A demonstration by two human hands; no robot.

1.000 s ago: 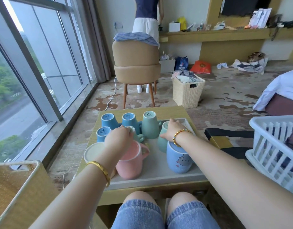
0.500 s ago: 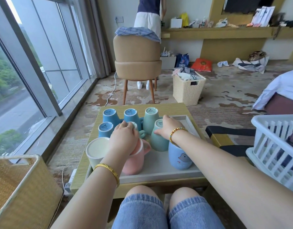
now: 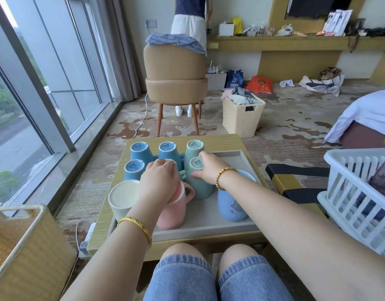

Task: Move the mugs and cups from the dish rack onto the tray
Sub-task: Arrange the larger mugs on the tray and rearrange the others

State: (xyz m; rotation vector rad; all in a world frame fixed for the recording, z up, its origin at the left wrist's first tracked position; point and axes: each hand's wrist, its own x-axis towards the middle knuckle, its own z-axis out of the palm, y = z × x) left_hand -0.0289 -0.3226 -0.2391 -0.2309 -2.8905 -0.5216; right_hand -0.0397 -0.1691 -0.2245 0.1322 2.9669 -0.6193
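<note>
A grey tray [image 3: 209, 227] lies on a small wooden table [image 3: 219, 142]. Several upturned blue mugs [image 3: 139, 151] and a tall green mug [image 3: 193, 148] stand at its far left. My left hand [image 3: 159, 181] grips a small upturned mug from above; only the mug's green handle [image 3: 183, 173] shows. My right hand [image 3: 209, 168] is curled round an upturned green mug [image 3: 198, 187] on the tray. A pink mug [image 3: 174, 211], a cream cup [image 3: 122, 196] and a blue cat mug [image 3: 230, 205] stand upright near me.
A white dish rack [image 3: 352, 192] with a dark glass [image 3: 382, 181] in it sits at my right. A woven basket [image 3: 24, 246] is at my left. Beyond the table are a tan chair [image 3: 176, 79], a wicker hamper [image 3: 241, 118] and a standing person [image 3: 190, 20].
Both hands stay on the same two mugs, which sit a little closer to the group at the left. The view has tilted up slightly.
</note>
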